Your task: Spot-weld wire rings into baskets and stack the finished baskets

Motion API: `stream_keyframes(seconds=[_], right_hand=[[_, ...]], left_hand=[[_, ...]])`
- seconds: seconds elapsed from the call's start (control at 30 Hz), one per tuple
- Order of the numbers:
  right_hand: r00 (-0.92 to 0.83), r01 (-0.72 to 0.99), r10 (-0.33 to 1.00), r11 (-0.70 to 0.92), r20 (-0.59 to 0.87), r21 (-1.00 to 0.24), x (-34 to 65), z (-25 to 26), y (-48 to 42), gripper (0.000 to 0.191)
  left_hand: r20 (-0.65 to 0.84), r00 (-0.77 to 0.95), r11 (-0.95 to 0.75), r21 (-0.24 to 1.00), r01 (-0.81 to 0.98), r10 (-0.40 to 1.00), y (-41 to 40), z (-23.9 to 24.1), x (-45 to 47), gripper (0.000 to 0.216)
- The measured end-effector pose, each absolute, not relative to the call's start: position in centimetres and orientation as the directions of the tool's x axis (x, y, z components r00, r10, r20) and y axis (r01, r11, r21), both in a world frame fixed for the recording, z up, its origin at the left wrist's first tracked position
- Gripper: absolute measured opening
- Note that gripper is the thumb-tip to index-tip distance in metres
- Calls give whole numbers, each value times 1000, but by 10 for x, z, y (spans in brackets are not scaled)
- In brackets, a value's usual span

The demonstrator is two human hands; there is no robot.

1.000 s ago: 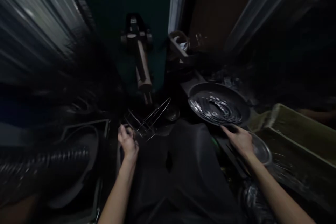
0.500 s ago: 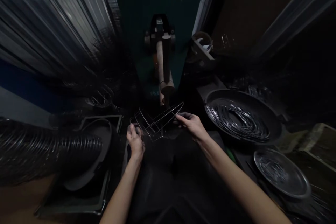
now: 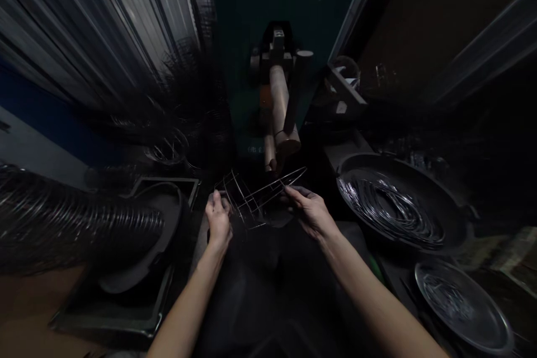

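Observation:
Between my two hands a wire frame (image 3: 248,199) of thin bent rods is held just in front of a machine's electrode arm (image 3: 278,100). My left hand (image 3: 218,218) is closed on its left side, thumb on top. On the right, my right hand (image 3: 309,210) pinches a wire of the same frame between thumb and fingers. The frame's far edge lies close to the lower tip of the machine arm; whether they touch I cannot tell in the dim light.
On the right stand a dark round pan (image 3: 455,224) of wire rings (image 3: 390,207) and a metal plate (image 3: 490,313) with small wire pieces. At left, a long stack of wire rings (image 3: 84,224) leads into a dark basin (image 3: 170,235). The green machine body (image 3: 239,39) rises ahead.
The view has shifted, so the machine and pans appear farther right. The wire frame has tilted slightly between my hands; both keep their hold.

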State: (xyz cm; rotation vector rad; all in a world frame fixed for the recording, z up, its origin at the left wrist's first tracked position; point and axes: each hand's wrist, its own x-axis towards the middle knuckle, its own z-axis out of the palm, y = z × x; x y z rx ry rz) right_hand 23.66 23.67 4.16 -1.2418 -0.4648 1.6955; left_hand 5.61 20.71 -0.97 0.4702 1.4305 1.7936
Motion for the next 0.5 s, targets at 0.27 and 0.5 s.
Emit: stream_keyframes(seconds=[0.27,0.5], right_hand=[[-16,-504,841,-474,-541,-722,233,42,241,24],[-2,-512,838,-469,-545,-720,230,38,249,16]], left_hand=[[-208,-613,-25,937,-348,762,214,-8,59,40],[-285,-601,-8,900,-436,747,221,-4,57,36]])
